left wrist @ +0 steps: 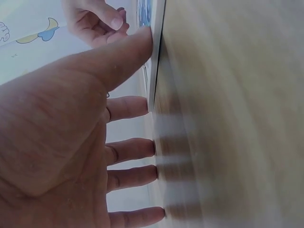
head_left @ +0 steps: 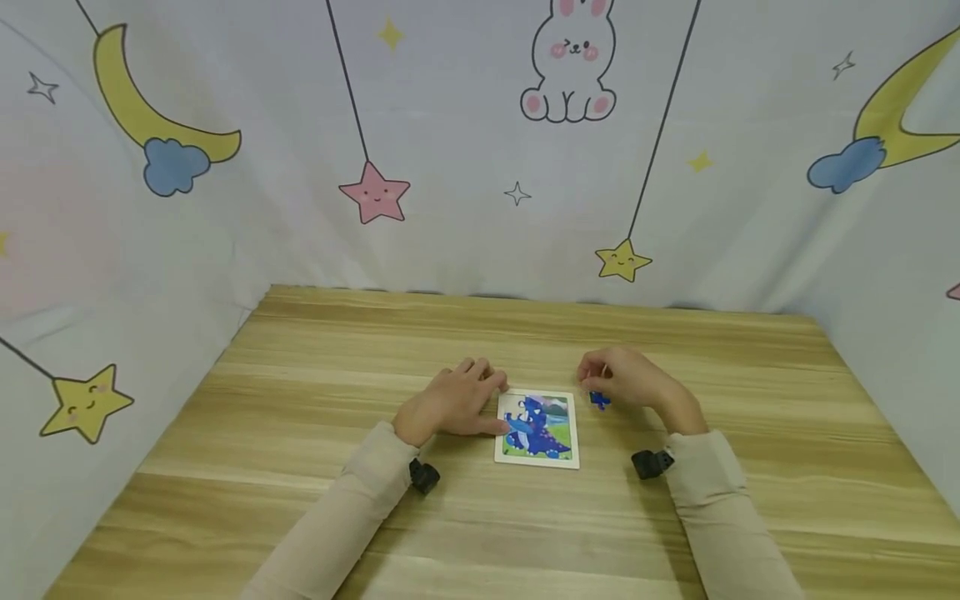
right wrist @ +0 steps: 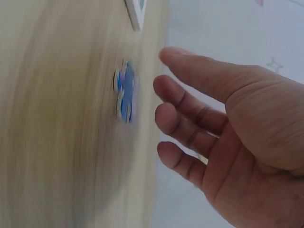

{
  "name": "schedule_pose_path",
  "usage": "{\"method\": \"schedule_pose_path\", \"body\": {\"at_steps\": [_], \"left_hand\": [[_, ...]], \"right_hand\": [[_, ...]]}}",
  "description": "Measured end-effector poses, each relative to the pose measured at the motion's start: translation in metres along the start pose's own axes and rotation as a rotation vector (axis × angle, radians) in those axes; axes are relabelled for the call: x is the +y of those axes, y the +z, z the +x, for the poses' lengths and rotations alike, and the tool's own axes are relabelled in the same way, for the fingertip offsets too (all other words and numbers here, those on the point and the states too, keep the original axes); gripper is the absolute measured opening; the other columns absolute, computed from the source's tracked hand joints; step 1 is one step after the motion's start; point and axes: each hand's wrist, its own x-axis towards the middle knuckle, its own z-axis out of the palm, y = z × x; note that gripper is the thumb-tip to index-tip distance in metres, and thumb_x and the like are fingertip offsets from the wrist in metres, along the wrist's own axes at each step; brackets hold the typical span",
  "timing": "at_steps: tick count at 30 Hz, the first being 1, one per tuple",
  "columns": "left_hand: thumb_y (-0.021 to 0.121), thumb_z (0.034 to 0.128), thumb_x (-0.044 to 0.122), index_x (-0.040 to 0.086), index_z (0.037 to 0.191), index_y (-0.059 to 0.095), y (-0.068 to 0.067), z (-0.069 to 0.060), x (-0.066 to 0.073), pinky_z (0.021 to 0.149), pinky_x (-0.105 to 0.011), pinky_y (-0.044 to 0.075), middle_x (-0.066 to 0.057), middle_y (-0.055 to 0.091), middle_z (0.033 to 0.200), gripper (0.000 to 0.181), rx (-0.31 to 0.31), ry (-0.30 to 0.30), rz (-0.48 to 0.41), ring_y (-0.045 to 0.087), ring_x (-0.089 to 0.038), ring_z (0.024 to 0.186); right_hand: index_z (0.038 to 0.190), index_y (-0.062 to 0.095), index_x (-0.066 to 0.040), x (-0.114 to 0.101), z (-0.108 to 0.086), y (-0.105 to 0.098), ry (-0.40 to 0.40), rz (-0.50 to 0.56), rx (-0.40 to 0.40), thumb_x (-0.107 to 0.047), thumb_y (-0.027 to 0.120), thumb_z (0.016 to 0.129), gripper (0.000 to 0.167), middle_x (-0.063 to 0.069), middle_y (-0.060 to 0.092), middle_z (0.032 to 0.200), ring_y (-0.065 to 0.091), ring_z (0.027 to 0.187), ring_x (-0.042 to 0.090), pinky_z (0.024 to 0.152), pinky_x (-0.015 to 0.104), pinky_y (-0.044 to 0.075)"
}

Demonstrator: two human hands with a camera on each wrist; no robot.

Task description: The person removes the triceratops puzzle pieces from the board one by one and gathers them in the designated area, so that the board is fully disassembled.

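A white-framed puzzle board (head_left: 536,463) with a blue dinosaur picture lies flat on the table. My left hand (head_left: 459,402) rests at its left side, thumb on the board's edge (left wrist: 154,61) and the other fingertips at its corner and on the table. Just right of the board, my right hand (head_left: 630,379) hovers beside a small blue puzzle piece (head_left: 599,400). In the right wrist view the piece (right wrist: 126,92) lies on the wood, apart from the loosely bent fingers of the right hand (right wrist: 228,123), which hold nothing.
The wooden table (head_left: 525,533) reaches back to a white curtain (head_left: 465,125) printed with stars, moons and a rabbit. More curtain hangs at both sides. A black wrist camera (head_left: 424,476) sits on the left sleeve and another (head_left: 651,463) on the right.
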Motion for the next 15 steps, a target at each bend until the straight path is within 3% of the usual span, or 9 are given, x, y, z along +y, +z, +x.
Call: {"method": "schedule_pose_path", "body": {"at_steps": [9,15], "left_hand": [[0.062,0.0922,0.060,0.022,0.131,0.050,0.000,0.001,0.000,0.091,-0.048,0.048,-0.007,0.046,0.131,0.055,-0.009,-0.014,-0.006,0.046,-0.026,0.119],[0.061,0.0930,0.060,0.022,0.132,0.049,-0.001,0.001,0.001,0.090,-0.047,0.049,-0.007,0.046,0.132,0.055,-0.016,-0.007,-0.002,0.046,-0.025,0.118]], "right_hand": [[0.102,0.070,-0.008,-0.032,0.017,0.024,-0.059,0.041,-0.091,-0.010,0.069,0.095,0.007,-0.003,0.062,0.082,0.054,0.074,0.012,0.067,0.029,0.047],[0.104,0.067,-0.007,-0.040,0.021,0.035,-0.042,0.024,-0.109,-0.014,0.076,0.090,0.018,-0.002,0.059,0.083,0.052,0.075,0.012,0.068,0.028,0.046]]}}
